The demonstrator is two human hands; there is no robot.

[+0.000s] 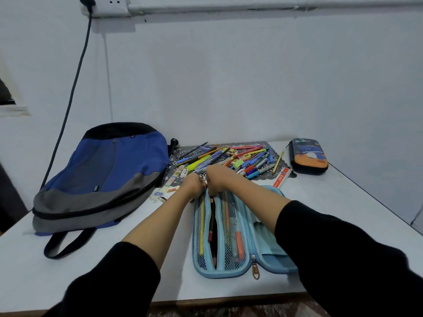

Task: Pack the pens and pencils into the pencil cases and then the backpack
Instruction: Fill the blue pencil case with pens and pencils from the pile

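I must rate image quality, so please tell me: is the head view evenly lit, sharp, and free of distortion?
Head view: light soft and even, no glare; wall pipe bows slightly from the wide lens; sleeves stretched and soft; left hand and right hand slightly blurred; pens small but distinct.

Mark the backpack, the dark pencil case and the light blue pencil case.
backpack (128,161): head view, on its blue front panel.
dark pencil case (307,160): head view, on its printed lid.
light blue pencil case (224,272): head view, on its near rim.
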